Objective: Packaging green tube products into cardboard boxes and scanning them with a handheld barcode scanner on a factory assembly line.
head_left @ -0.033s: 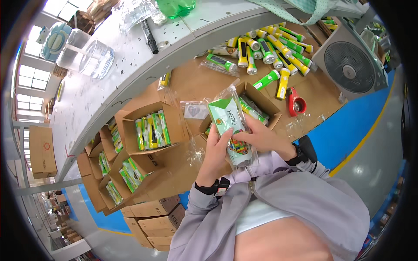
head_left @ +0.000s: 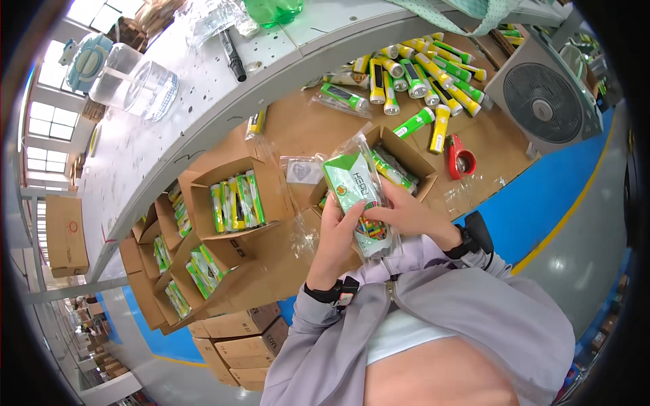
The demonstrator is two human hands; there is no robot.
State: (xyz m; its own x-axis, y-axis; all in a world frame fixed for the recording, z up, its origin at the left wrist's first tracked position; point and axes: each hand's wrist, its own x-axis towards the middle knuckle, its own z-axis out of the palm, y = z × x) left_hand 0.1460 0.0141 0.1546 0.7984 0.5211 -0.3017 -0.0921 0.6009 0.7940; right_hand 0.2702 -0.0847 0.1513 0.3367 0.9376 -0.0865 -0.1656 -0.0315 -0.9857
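Both of my hands hold a green-and-white printed packet (head_left: 349, 179) in a clear plastic bag, in front of my body. My left hand (head_left: 336, 233) wraps its left side, thumb across the front. Around the right side closes my right hand (head_left: 410, 213), its thumb also on the front. The bag's loose clear end sticks out past the packet's top. Just behind the packet stands an open cardboard box (head_left: 413, 154) with bagged green flashlights (head_left: 395, 170) inside; the packet hides part of it. A small clear bag (head_left: 302, 170) lies left of the packet.
Loose green and yellow flashlights (head_left: 433, 74) are heaped at the back, near a grey fan (head_left: 542, 101). A red tape dispenser (head_left: 460, 159) lies to the right. Several open boxes (head_left: 277, 196) of bagged flashlights stand left. A raised white shelf (head_left: 196, 88) carries a water bottle (head_left: 128, 78) and a marker (head_left: 233, 57).
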